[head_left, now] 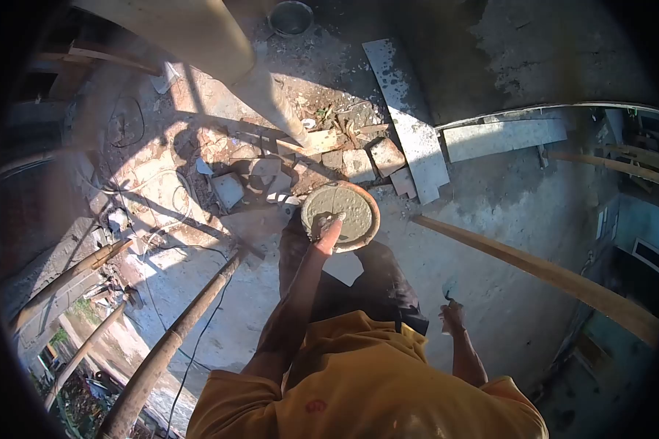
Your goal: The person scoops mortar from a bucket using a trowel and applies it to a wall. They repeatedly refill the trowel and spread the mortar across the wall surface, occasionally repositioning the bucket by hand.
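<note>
A round bucket [369,235] with an orange-brown rim hangs or rests in front of my legs, full of wet grey mortar [351,208]. My left hand [329,228] is closed over the mortar, near the bucket's left side. A thin dark line like a wire handle runs from the far rim to its fingers, which are partly hidden. Off to my right side, my right hand [452,316] is closed around the dark handle of a small trowel [449,288]. The trowel's blade blends with the grey floor and is hard to make out.
Broken bricks and blocks [358,165] lie ahead beside a long pale board [410,117]. A timber beam [534,271] slants along the right; a bamboo pole [172,344] and a dark cable [205,322] are at left. Another bucket [291,19] stands at the back.
</note>
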Demonstrator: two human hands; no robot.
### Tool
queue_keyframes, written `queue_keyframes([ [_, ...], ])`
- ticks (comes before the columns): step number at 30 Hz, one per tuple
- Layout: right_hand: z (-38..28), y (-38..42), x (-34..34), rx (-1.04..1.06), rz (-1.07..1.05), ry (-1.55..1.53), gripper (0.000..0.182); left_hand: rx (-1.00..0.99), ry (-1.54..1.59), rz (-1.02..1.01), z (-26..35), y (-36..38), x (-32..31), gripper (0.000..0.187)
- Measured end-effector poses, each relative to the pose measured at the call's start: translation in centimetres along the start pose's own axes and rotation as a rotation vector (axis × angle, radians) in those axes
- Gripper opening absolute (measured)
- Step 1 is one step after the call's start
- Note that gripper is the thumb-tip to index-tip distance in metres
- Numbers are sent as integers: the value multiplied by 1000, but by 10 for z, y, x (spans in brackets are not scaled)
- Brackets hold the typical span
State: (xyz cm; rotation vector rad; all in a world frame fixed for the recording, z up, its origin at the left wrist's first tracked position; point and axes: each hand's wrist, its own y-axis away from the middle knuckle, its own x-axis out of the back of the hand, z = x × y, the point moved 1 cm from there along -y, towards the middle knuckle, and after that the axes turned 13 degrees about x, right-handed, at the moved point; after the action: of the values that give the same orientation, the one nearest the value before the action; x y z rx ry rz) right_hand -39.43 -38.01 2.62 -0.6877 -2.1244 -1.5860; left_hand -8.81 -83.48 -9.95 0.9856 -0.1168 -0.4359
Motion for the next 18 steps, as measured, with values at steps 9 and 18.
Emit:
queue_keyframes([
  [9, 40, 263, -75, -407, 88, 16, 37, 77, -627, 208, 30, -7, -107, 36],
  [18, -88, -3, -6, 106, 203, -82, 43, 85, -736, 186, -3, -172, -135, 38],
])
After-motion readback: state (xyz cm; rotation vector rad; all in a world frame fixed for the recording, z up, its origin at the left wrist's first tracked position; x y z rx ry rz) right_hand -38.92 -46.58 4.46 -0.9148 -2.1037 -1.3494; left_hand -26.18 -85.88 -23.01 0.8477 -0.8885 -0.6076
